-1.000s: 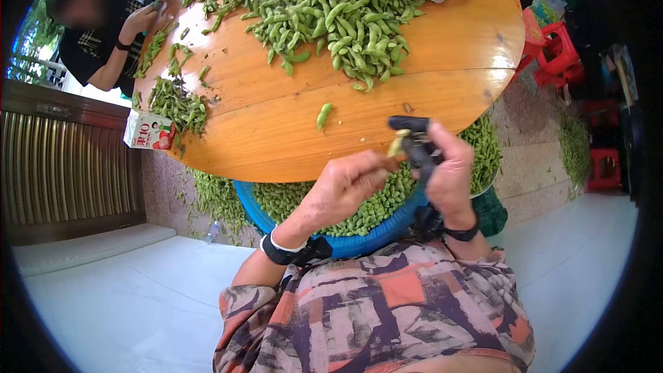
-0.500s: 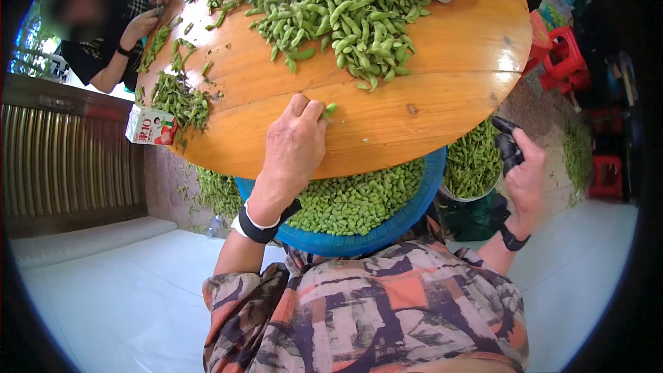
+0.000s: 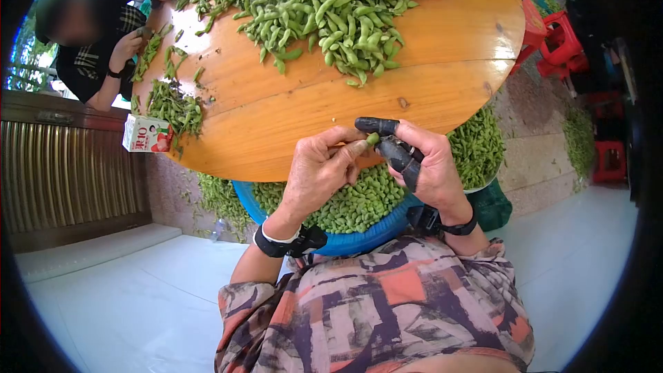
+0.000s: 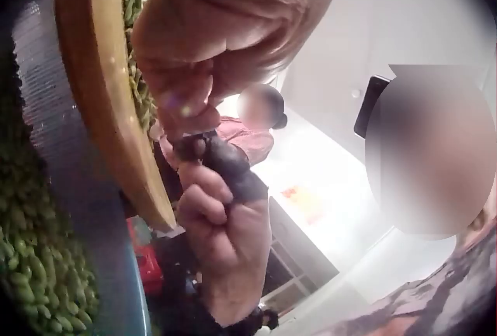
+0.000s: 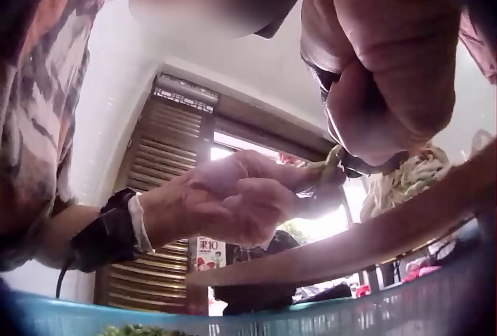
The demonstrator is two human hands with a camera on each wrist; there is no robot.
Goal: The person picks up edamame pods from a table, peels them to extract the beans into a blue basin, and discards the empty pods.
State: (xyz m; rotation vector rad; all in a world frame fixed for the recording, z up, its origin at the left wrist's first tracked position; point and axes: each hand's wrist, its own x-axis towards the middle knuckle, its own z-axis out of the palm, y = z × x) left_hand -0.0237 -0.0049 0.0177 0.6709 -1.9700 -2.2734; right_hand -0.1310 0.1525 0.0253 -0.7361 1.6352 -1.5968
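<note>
Over the near table edge, my left hand (image 3: 321, 166) pinches a green edamame pod (image 3: 373, 139) between thumb and fingertips. My right hand (image 3: 431, 166) meets it from the other side, its thumb and forefinger wrapped in black and closed about the pod's end. The right wrist view shows the pod (image 5: 333, 167) upright at the left fingertips, against the dark fingertip. Below both hands is a blue tub (image 3: 345, 244) full of shelled green beans (image 3: 362, 207). A large heap of edamame pods (image 3: 331, 14) covers the table's far part.
The wooden table (image 3: 276, 114) curves in front of me. A drink carton (image 3: 148, 134) stands by a smaller pod pile (image 3: 173, 105) at left. Another person (image 3: 103, 48) sits at far left. A container of pods (image 3: 476, 145) and red stools (image 3: 563, 45) stand at right.
My left hand reached to a single pod on the table, then came back toward me with it. My right hand swung out over the right container and returned to meet the left.
</note>
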